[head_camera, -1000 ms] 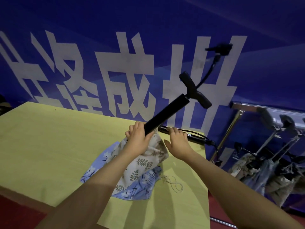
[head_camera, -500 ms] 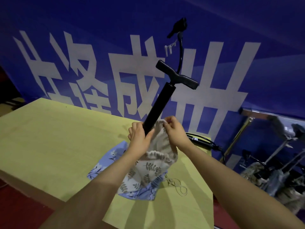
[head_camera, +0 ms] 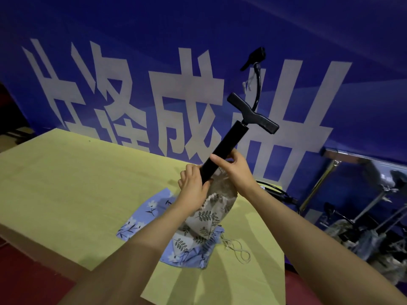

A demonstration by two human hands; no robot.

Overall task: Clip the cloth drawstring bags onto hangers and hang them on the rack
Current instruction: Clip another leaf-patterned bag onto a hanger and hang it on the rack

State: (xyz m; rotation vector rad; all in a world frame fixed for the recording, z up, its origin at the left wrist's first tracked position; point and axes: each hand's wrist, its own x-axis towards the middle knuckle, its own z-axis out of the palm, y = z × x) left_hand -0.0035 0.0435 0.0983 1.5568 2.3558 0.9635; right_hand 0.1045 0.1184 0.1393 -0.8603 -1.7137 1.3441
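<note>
A beige leaf-print drawstring bag [head_camera: 217, 208] stands lifted off the yellow table [head_camera: 66, 183]. A black tube with a T-handle and a curved hose, like a hand pump [head_camera: 229, 146], sticks out of its mouth, tilted up to the right. My left hand [head_camera: 192, 187] grips the bag's mouth around the tube's lower end. My right hand [head_camera: 234, 170] is closed on the tube just above the bag. A blue flower-print bag [head_camera: 152, 208] lies flat beneath, with a loose drawstring [head_camera: 239, 250] beside it.
A second black pump [head_camera: 278, 193] lies at the table's far right edge. Off to the right stands a metal rack [head_camera: 343, 155] with several bags [head_camera: 372, 241] hanging from it. A blue banner with white characters [head_camera: 198, 95] backs the table.
My right hand came from the table to the bag's rim, then up onto the tube. The pump has tipped more upright and the beige bag sits higher around it.
</note>
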